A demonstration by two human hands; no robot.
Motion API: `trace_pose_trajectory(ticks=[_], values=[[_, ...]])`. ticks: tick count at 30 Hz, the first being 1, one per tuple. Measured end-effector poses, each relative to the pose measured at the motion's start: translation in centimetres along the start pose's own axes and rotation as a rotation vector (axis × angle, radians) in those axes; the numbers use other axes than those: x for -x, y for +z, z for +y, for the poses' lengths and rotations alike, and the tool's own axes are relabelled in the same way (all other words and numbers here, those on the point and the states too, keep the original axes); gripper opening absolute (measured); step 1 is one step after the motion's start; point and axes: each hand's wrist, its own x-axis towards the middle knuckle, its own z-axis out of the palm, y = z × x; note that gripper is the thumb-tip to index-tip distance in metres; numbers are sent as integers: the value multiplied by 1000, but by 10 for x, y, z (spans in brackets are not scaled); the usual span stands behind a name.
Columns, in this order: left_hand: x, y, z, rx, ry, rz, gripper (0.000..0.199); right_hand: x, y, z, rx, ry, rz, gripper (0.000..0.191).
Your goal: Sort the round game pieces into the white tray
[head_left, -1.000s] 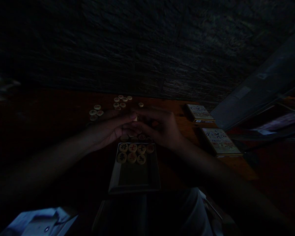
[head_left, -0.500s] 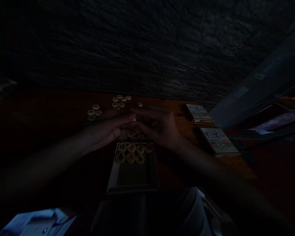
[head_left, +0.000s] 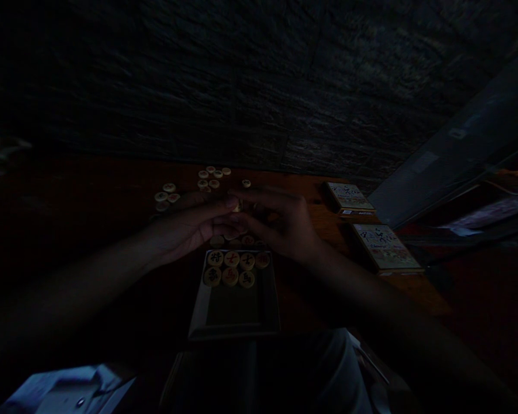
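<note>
In the dim head view, my left hand (head_left: 194, 227) and my right hand (head_left: 282, 224) meet above the table. A round wooden Chinese chess piece (head_left: 237, 206) sits between them, gripped by my left thumb and the fingertips of my right hand. Just below lies an open box tray (head_left: 233, 307) with several pieces in two rows, marked in black or red, such as a red-marked piece (head_left: 230, 276). More pieces, one with a red mark (head_left: 247, 240), lie between the hands and the tray, partly hidden by fingers.
Beyond my hands, loose pieces lie in a group (head_left: 214, 184) at the back and another (head_left: 169, 188) to the left, with a lone piece (head_left: 246, 183) nearby. Two printed boxes, a far box (head_left: 349, 196) and a near box (head_left: 384, 247), rest at right. A stone wall (head_left: 242, 115) stands behind.
The held piece has turned slightly between the fingers, showing more of its face. Both hands stay in nearly the same place, and the tray's pieces are unchanged.
</note>
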Motion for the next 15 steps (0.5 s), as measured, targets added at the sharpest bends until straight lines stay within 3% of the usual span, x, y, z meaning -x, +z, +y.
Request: trace_pose_trajectory(ticks=[15], values=[[1, 3, 2, -27, -6, -14, 18, 0, 1, 1, -30, -41, 25, 34]])
